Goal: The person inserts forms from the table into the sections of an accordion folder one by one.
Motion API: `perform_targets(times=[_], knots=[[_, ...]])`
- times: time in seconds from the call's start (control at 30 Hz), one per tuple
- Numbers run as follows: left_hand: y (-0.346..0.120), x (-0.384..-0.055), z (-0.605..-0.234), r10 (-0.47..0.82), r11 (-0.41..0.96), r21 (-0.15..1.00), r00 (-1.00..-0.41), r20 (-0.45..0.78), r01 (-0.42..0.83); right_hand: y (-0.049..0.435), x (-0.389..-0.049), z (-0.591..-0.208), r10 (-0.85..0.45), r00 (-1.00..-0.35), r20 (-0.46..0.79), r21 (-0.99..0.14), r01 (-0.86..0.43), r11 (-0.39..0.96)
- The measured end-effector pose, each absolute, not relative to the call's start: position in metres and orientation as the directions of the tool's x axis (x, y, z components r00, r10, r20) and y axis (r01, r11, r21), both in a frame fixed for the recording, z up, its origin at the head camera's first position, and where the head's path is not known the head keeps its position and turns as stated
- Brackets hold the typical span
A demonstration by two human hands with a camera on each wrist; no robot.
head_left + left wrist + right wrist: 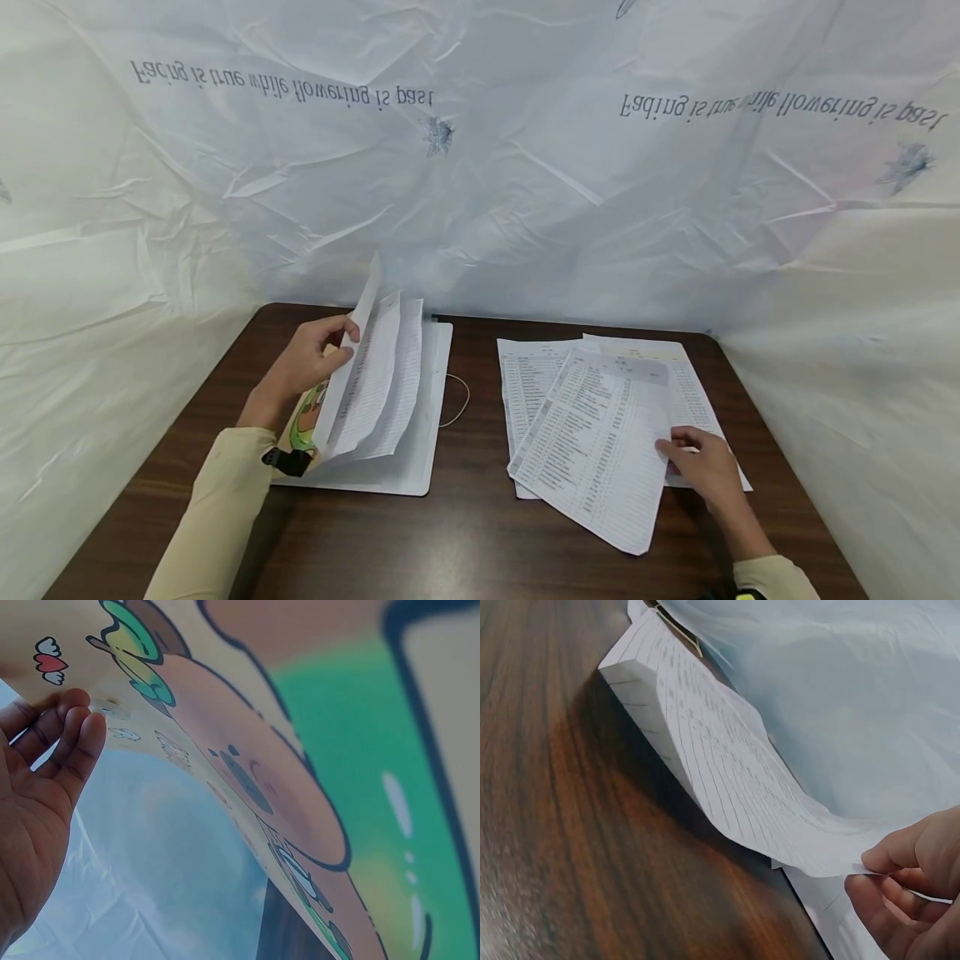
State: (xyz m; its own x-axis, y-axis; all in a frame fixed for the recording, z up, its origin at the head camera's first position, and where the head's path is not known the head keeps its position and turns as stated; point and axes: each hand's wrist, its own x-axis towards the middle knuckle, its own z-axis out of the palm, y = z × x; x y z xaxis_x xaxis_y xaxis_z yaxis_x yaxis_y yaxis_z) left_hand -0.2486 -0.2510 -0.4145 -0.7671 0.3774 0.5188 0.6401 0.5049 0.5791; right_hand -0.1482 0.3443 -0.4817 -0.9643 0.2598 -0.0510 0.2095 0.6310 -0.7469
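Note:
On the left of the table lies a folder [437,400] with a cartoon-printed cover [255,765], raised at a steep tilt. My left hand [309,357] pinches the edge of that cover between thumb and fingers. Printed pages [392,400] stand partly lifted inside it, curving over the folder's pale back. At the right, my right hand [703,467] pinches the right edge of a printed sheet [592,442] between thumb and forefinger. This sheet is bent and slants over two other sheets, one at the left [521,375] and one at the right [693,396].
A thin elastic loop [467,404] sticks out from the folder's right side onto the dark wooden table [465,533]. Pale plastic sheeting [480,208] with printed lettering hangs behind the table and along both sides.

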Motion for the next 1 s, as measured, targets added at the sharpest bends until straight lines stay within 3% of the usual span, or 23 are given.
perform_targets(times=[0.43,1.0], knots=[[-0.253,-0.249,-0.413,0.382,0.508,0.57,-0.762,0.523,0.646,0.345,-0.149,-0.47,0.251,-0.964,-0.084,-0.805,0.214,0.553],[-0.254,-0.252,-0.414,0.387,0.498,0.567,-0.753,0.532,0.656,0.344,-0.153,-0.453,0.243,-0.97,-0.02,-0.838,0.148,0.526]])
